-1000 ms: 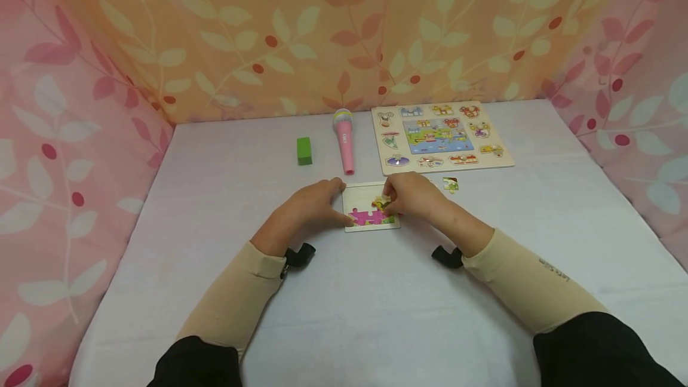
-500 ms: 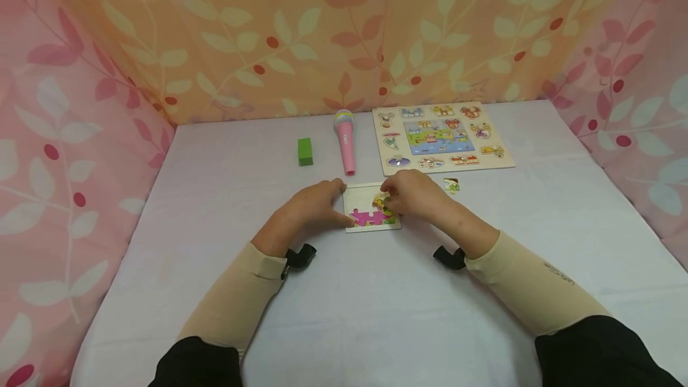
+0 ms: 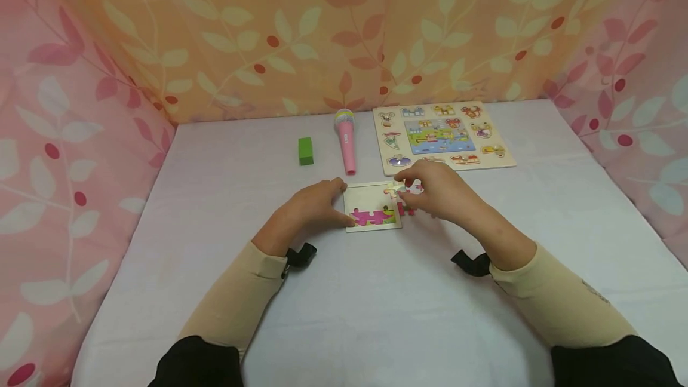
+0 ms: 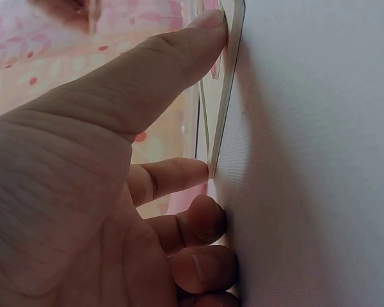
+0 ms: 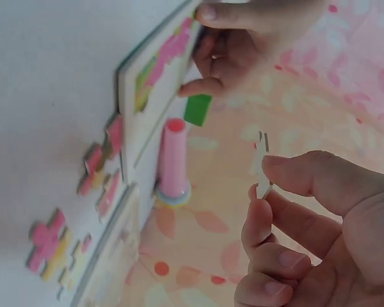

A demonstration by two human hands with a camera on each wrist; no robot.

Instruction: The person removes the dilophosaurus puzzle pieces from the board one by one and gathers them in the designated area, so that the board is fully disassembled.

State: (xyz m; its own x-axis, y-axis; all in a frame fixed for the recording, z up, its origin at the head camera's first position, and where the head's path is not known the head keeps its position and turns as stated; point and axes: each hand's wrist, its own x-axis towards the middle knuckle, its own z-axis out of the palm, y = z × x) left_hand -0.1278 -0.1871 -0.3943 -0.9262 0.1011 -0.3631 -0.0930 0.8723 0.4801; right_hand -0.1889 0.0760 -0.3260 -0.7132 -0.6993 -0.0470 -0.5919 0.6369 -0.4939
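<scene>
A small pale puzzle tray point(image 3: 361, 199) lies flat on the table, with joined pink puzzle pieces point(image 3: 371, 218) along its near side. My left hand point(image 3: 309, 205) holds the tray's left side between thumb and index finger, one at each corner; its other fingers point(image 4: 205, 268) rest curled on the cloth. Over the tray's right edge, my right hand point(image 3: 446, 193) pinches a puzzle piece point(image 5: 262, 169) between thumb and fingertips, edge-on in the right wrist view. Loose pink and green pieces point(image 3: 405, 209) lie just right of the tray, partly hidden under that hand in the head view.
Behind the tray lie a pink toy microphone point(image 3: 346, 145) and a green block point(image 3: 305, 151). A wooden knob puzzle board point(image 3: 430, 136) sits at the back right, near the right hand. Floral cloth walls point(image 3: 344, 34) enclose the table's back and sides.
My right hand has lifted the puzzle piece off the tray's pink pieces and shifted it up and right, turning it to show a paler face. The left hand keeps its hold.
</scene>
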